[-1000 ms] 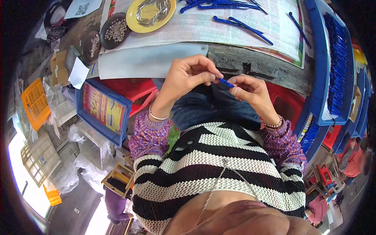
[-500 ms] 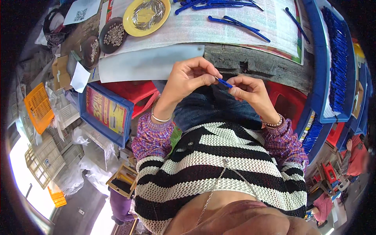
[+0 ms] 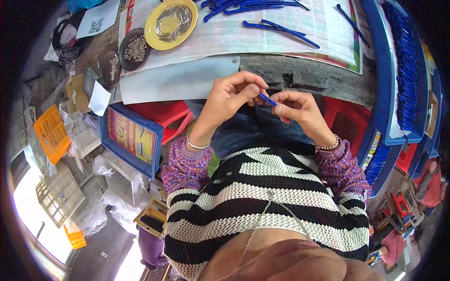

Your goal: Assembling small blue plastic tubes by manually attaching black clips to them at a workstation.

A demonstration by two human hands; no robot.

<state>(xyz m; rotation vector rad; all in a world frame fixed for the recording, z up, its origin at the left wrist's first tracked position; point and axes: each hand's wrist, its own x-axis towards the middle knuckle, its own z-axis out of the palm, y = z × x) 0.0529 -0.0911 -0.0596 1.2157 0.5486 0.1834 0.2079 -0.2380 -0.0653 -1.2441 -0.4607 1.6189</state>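
Here, both hands meet in front of the chest, just below the near edge of the bench point(image 3: 304, 77), and share one small blue pen part point(image 3: 267, 99). The left hand point(image 3: 229, 96) is curled, its thumb and forefinger pinched on the part's upper left end. The right hand point(image 3: 297, 108) closes on the lower right end with its fingertips, the other fingers folded. So both hands are narrow, each holding an end of the same piece.

The part's long axis runs slantwise, from upper left to lower right, between the two sets of fingertips. Only a short stretch of blue shows in the gap; the rest is hidden by the fingers. Neither hand is clearly nearer: they touch it from opposite ends.

Beyond the hands, on the bench, loose blue pen barrels point(image 3: 281, 29) lie on a printed paper sheet point(image 3: 225, 35). Farther to the left of the left hand stands a yellow dish point(image 3: 171, 18) of thin shiny pieces, and beside it a dark bowl point(image 3: 136, 48) of small pale parts. Well to the right of the right hand, a blue tray point(image 3: 375, 93) holds rows of blue pens point(image 3: 405, 70).
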